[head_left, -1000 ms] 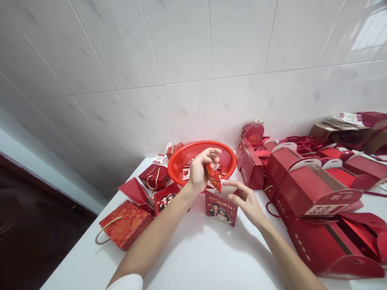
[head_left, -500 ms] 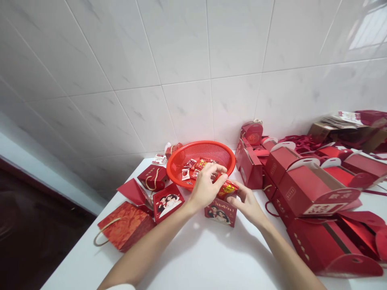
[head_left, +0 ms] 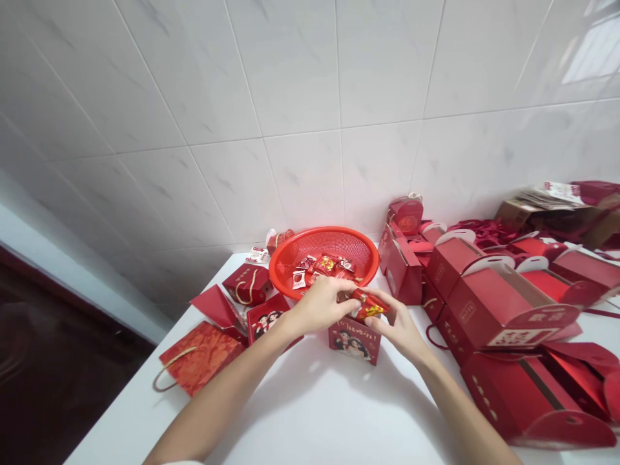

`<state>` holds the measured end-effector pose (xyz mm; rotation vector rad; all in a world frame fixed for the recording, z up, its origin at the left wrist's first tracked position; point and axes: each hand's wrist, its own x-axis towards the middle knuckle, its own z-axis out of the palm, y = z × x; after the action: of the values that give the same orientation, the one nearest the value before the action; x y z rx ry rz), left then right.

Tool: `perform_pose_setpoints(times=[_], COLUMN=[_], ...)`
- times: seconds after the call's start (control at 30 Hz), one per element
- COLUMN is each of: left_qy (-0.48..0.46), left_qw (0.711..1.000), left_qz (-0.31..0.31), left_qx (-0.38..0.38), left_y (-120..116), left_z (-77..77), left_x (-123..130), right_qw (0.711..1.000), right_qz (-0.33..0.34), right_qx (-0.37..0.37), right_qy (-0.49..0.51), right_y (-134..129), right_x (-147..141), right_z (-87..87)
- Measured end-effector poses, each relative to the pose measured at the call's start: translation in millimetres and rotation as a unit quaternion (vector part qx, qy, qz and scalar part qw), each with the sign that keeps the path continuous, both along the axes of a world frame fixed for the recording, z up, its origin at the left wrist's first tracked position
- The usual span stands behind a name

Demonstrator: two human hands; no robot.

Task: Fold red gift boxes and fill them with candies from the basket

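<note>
A small red box with a cartoon couple (head_left: 356, 342) stands upright on the white table. Above its top lies a shiny red and gold packet (head_left: 369, 305) between my two hands. My left hand (head_left: 325, 302) has its fingers closed on the packet's left side. From the right, my right hand (head_left: 398, 328) grips the same packet, thumb in front and fingers behind. Just behind the hands, a red mesh basket (head_left: 320, 236) holds several wrapped sweets (head_left: 324, 263). The box's opening is hidden by the packet and my fingers.
On the left are an orange-red patterned bag (head_left: 201, 356), a dark red box with a cord (head_left: 248, 284) and a couple-printed box (head_left: 266, 318). Many red boxes (head_left: 508, 307) crowd the right side of the white table (head_left: 310, 420). A tiled wall rises behind.
My left hand has moved slightly left and down, nearer the box, uncovering more sweets in the basket. The packet has shifted a little to the right. The view has shifted slightly.
</note>
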<state>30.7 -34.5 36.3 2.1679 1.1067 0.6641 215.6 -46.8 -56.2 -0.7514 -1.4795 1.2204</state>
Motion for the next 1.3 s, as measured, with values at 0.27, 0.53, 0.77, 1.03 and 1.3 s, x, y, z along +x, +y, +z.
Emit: perform_pose_setpoints(times=[0.27,0.53,0.77,1.03,1.3], left_qy=[0.066,0.021,0.062,0.330,0.425], left_qw=[0.998,0.996,0.991,0.924,0.885], left_qz=[-0.007,-0.009,0.052,0.194,0.170], left_qx=[0.025,0.091,0.105,-0.011,-0.086], left_y=[3.8,-3.3,45.2,136.6,162.3], left_z=[-14.1,-5.3,1.6,-7.7,-45.3], left_x=[-5.5,-5.4,-37.3,-61.7,-43.8], right_qw=[1.000,0.999,0.999,0.999,0.998], right_qz=[-0.005,-0.021,-0.018,-0.029,-0.041], right_qx=[-0.008,0.017,-0.012,-0.018,-0.013], right_qy=[-0.018,-0.032,-0.040,-0.030,-0.041], right_y=[1.1,0.8,-2.0,-3.5,-5.1], right_x=[1.2,2.1,0.7,-2.6,-3.6], right_z=[0.9,2.6,3.6,3.7,10.4])
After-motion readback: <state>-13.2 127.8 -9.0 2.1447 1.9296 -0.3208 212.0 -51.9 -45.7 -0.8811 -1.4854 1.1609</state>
